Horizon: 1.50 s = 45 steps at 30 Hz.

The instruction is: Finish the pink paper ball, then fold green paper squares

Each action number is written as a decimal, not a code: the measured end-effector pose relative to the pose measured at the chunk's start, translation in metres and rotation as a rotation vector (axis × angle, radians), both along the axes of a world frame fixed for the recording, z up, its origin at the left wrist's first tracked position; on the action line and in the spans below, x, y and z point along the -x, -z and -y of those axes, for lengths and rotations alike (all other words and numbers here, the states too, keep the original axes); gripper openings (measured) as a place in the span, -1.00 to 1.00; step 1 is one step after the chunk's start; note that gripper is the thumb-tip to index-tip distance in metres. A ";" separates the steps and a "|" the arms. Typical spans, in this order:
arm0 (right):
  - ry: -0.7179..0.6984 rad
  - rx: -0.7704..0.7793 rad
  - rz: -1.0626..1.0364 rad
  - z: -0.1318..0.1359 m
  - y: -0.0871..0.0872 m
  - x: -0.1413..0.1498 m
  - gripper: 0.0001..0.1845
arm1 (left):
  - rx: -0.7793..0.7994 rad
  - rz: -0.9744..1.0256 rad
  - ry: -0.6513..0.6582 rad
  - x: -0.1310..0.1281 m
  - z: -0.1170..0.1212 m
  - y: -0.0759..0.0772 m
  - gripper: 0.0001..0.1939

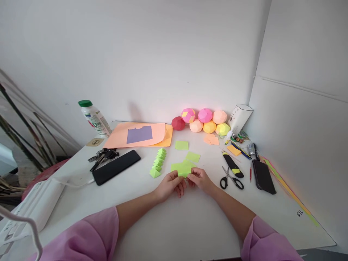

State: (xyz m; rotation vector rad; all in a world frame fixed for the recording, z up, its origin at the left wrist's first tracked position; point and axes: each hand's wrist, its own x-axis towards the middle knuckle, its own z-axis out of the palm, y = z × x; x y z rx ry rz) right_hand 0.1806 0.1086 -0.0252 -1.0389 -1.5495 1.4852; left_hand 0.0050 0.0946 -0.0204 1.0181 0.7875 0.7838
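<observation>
My left hand (170,185) and my right hand (200,179) meet at the middle of the white table (168,224), both pinching a light green square of paper (182,168) along its near edge. A row of several folded green paper pieces (158,162) lies just left of it. Two more flat green squares (182,145) (193,156) lie beyond the held one.
Several coloured paper balls (204,121) line the back wall. Orange sheets (136,135), a bottle (95,118), keys (102,156) and a black phone (116,166) lie to the left. Scissors (231,178), a cutter (232,164), pens and a second phone (263,176) lie to the right.
</observation>
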 end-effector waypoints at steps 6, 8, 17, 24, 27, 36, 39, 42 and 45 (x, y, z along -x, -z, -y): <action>0.082 -0.417 0.043 0.008 0.010 0.003 -0.50 | 0.047 0.030 0.010 0.002 -0.002 0.001 -0.73; 0.078 -0.583 0.119 0.007 0.014 0.003 -0.45 | 0.058 0.038 0.015 0.002 -0.002 0.001 -0.73; 0.134 -0.833 0.325 0.001 0.021 0.000 -0.32 | 0.068 0.043 0.024 0.002 -0.002 -0.001 -0.74; 0.113 -0.861 0.347 0.000 0.021 -0.001 -0.31 | 0.089 0.072 0.024 0.004 -0.004 0.003 -0.78; 0.080 -0.919 0.410 0.003 0.018 0.000 -0.29 | 0.098 0.074 0.023 0.005 -0.004 0.003 -0.76; 0.138 -0.850 0.343 0.002 0.021 0.002 -0.49 | 0.110 0.108 0.035 0.005 -0.005 0.005 -0.86; 0.160 -0.794 0.284 0.000 0.019 0.001 -0.65 | 0.108 0.107 0.043 0.005 -0.005 0.005 -0.83; 0.161 -0.762 0.258 0.000 0.014 0.000 -0.80 | 0.097 0.103 0.041 0.004 -0.004 0.004 -0.78; 0.152 -0.740 0.220 0.001 0.011 0.000 -0.88 | 0.076 0.087 0.000 0.003 -0.002 0.003 -0.75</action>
